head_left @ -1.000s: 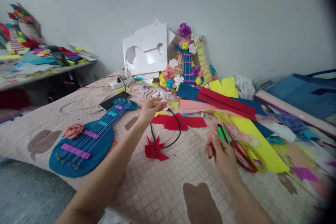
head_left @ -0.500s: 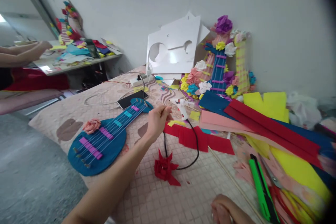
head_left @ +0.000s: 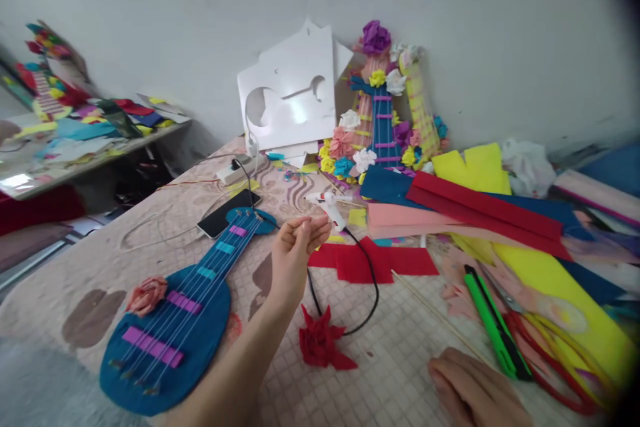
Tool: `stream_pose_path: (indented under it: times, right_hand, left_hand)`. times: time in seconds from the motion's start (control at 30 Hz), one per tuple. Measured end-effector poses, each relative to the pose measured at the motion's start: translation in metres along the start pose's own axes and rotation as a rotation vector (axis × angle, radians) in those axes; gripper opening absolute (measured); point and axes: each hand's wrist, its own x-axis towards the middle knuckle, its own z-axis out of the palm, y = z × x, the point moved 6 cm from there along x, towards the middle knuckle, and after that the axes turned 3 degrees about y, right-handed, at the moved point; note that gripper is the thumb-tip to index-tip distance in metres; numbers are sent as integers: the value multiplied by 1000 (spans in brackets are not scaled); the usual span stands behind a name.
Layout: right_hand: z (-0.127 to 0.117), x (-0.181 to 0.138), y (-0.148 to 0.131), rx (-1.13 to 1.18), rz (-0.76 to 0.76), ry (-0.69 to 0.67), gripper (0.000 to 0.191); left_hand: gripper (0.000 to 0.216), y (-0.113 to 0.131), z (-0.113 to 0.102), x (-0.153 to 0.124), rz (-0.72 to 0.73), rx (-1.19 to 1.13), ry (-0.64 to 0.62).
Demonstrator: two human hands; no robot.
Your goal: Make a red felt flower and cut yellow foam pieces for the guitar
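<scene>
My left hand (head_left: 300, 240) is raised over the table, its thumb and fingers drawn together. Whether anything thin lies between them I cannot make out. Just behind its fingertips lies a white hot glue gun (head_left: 329, 207) with a black cord. Below and to the right of that wrist sits a red fabric flower (head_left: 325, 341). A blue felt guitar (head_left: 170, 320) with white strings and a pink rose lies left of my forearm. My right hand (head_left: 473, 383) rests on the table at the front, fingers curled together, their inside hidden.
Red felt pieces (head_left: 370, 261) and a thin stick (head_left: 430, 310) lie in the middle. A green cutter (head_left: 495, 323) and scissors (head_left: 555, 360) are at the right, beside felt strips (head_left: 485, 210). A phone (head_left: 227, 213) and power strip (head_left: 235, 170) lie behind the guitar.
The view has swung to the right. My left hand's fingers have straightened somewhat and turned upward. More of my right hand shows. The co-worker's arms have left the picture.
</scene>
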Motion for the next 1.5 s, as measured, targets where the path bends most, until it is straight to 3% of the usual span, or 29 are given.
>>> stream_pose_path:
  times: [0.17,0.33,0.43,0.57,0.63,0.67,0.8,0.97,1.03,1.17,1.23,1.4,1.5]
  right_hand:
    - [-6,10,-16,41,21,18,13]
    - [-5,6,-27,133,4,-7,12]
    - [-8,3,-30,163,-9,9,10]
    - [-10,4,-33,180,-8,-2,12]
    - [-10,6,-33,185,-10,-13,13]
    - [-9,6,-32,187,-7,-22,14]
    - [0,5,-26,182,59,-101,16]
    - [15,3,-19,184,129,-219,18]
    - [14,4,-7,182,166,-221,17]
    - [-7,3,42,40,357,-19,15]
    - [-12,-1,64,-50,420,-1,12]
    - [13,-5,75,-117,352,-182,6]
    - [25,-5,72,-125,323,-192,9]
  left_hand:
    - [26,17,0,-11,161,234,48]
    - [47,63,7,-20,602,565,155]
    - [48,87,20,4,816,929,211]
    - [22,90,31,80,779,1403,96]
    - [58,80,32,116,673,1608,-33]
    - [66,73,31,130,593,1683,-99]
    - [31,68,31,145,554,1707,-114]
    - [41,68,41,118,698,1617,-160]
    - [24,67,42,103,726,1508,-189]
    - [17,64,33,63,756,1356,-170]
    - [22,60,27,40,762,1315,-151]
    - [17,52,9,-13,762,1167,-231]
    - [18,51,-7,-33,677,1114,-239]
